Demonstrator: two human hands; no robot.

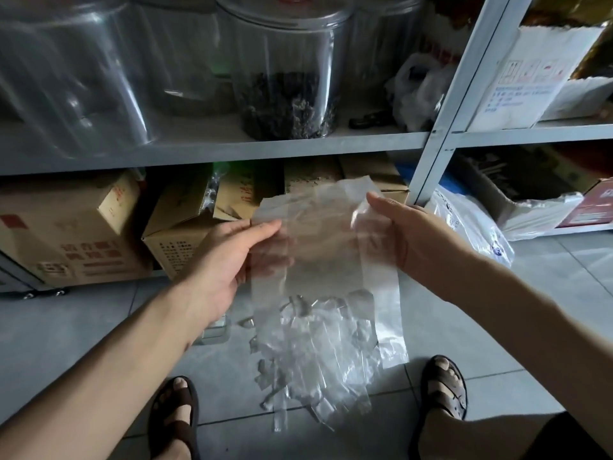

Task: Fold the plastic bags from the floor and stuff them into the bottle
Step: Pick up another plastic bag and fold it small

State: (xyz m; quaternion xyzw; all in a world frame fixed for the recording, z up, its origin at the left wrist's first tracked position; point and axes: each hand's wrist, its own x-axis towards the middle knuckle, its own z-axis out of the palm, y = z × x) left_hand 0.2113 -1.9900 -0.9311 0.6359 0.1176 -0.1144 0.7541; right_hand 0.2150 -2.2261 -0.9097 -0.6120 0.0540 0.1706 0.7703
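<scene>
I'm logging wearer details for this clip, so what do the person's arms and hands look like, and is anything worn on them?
The left forearm and right forearm are bare, with no sleeves in view. The left hand and right hand wear no gloves, and no ring, watch or bracelet shows.

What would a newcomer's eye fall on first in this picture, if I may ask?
The clear plastic bag held up at centre stands out first, pinched between the left grip and the right grip. Below it, a crumpled pile of clear bags lies on the tiled floor between two sandalled feet. Behind, big transparent jars stand on the metal shelf.
</scene>
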